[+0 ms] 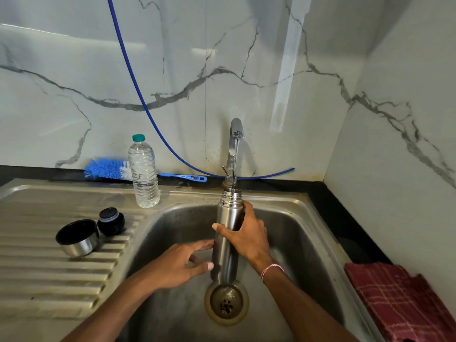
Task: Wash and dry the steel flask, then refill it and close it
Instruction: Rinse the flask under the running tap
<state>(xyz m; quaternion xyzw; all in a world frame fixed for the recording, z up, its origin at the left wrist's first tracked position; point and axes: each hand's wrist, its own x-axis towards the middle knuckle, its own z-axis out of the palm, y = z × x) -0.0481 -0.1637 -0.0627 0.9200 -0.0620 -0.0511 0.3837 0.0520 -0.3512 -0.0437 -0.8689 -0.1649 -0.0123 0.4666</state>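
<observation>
Head view: the steel flask is upright in the sink, mouth right under the tap. A thin water stream runs into the open neck. Its base is over the drain; can't tell if it rests there or hangs just above.

Right grip: wrapped round the upper-middle of the flask body, thumb across the front, clamped on. It's carrying the flask.
Left grip: fingers straight and spread, tips at the flask's left side lower down. Touching or a hair off, can't tell. Not closed on anything.

Both closures are off and parked on the drainboard: steel cup lid mouth-up, black stopper just beside it. The bottle brush lies against the back wall behind the plastic water bottle. Red checked cloth is on the table to the right.

Step, my read: wash phase, taking in rinse water. Drying, refilling and closing are all ahead.

Next move needs:
- left grip to close on the lower body so the flask can be swirled and tipped out over the drain
- or left to fetch the brush while right holds the neck under the stream
- wet steel is slick, so don't relax the right until left has it
</observation>
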